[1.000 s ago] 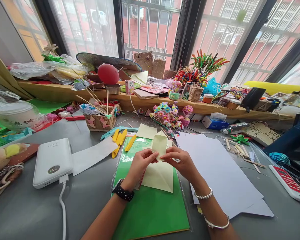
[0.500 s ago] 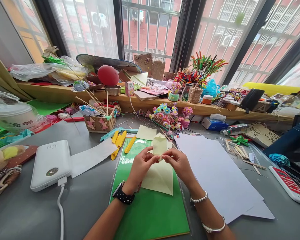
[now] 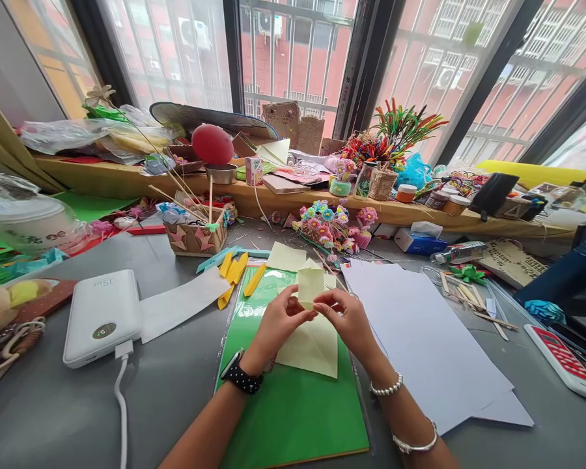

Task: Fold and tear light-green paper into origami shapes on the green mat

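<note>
Both my hands pinch a small folded piece of pale yellow paper (image 3: pixel 310 286), holding it upright above a green sheet (image 3: pixel 293 410) on the grey table. My left hand (image 3: pixel 277 324), with a black watch on the wrist, grips the paper's lower left edge. My right hand (image 3: pixel 348 319), with silver bracelets on the forearm, grips its lower right edge. Fingertips of the two hands nearly meet under the paper. A larger pale yellow sheet (image 3: pixel 312 348) lies flat beneath my hands.
A white power bank (image 3: pixel 102 316) with a cable lies at left, beside a white paper strip (image 3: pixel 180 305). Large white sheets (image 3: pixel 430 339) lie at right. Yellow strips (image 3: pixel 234 273), a star-patterned basket (image 3: pixel 195 238), paper flowers (image 3: pixel 327 225) and a cluttered wooden ledge (image 3: pixel 273 202) stand behind.
The small folded paper now looks shorter and squarer on top than before. My hands stayed close together, shifting slightly while pinching it.
</note>
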A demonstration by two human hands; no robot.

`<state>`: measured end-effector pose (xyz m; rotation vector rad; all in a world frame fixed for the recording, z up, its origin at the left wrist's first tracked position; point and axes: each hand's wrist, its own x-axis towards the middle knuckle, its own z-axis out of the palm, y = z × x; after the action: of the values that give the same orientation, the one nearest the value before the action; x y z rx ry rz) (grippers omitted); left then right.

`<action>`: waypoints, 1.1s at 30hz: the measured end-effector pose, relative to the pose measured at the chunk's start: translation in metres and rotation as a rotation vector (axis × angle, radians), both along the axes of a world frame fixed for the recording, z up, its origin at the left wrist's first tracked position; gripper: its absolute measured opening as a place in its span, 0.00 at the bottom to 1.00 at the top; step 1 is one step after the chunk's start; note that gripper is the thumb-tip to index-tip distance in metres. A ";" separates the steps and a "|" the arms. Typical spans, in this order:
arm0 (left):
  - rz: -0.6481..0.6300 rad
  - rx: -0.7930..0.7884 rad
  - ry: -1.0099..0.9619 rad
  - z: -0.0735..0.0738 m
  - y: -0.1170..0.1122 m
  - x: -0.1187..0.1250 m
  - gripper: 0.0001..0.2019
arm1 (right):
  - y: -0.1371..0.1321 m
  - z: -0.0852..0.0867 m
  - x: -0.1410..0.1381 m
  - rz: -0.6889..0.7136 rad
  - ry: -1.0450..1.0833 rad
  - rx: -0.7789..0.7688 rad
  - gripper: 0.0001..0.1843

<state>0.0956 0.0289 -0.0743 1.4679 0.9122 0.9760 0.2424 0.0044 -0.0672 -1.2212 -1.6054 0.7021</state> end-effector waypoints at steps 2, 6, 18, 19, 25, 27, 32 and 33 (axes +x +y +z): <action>0.001 -0.054 -0.053 0.001 0.000 0.000 0.24 | 0.001 -0.001 -0.001 0.016 0.094 -0.047 0.09; 0.025 -0.119 -0.124 0.006 -0.001 0.000 0.24 | 0.003 -0.004 -0.002 0.046 0.330 -0.097 0.21; 0.006 -0.148 -0.162 0.008 -0.003 0.000 0.21 | 0.002 -0.006 -0.003 0.000 0.216 -0.179 0.12; 0.010 -0.152 -0.160 0.009 -0.003 0.000 0.21 | 0.002 -0.006 -0.004 -0.001 0.221 -0.181 0.12; 0.014 -0.165 -0.153 0.010 -0.004 0.000 0.20 | 0.003 -0.007 -0.003 0.003 0.240 -0.207 0.11; 0.010 -0.174 -0.160 0.010 -0.004 0.001 0.21 | 0.003 -0.007 -0.003 0.004 0.236 -0.206 0.11; 0.020 -0.172 -0.134 0.011 -0.004 0.001 0.22 | 0.002 -0.005 -0.003 -0.007 0.229 -0.206 0.11; 0.022 -0.164 -0.131 0.011 -0.003 0.001 0.22 | 0.002 -0.005 -0.003 -0.008 0.227 -0.205 0.11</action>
<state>0.0964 0.0255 -0.0634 1.2439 0.8926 0.9778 0.2393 0.0061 -0.0719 -1.2435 -1.3657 0.9827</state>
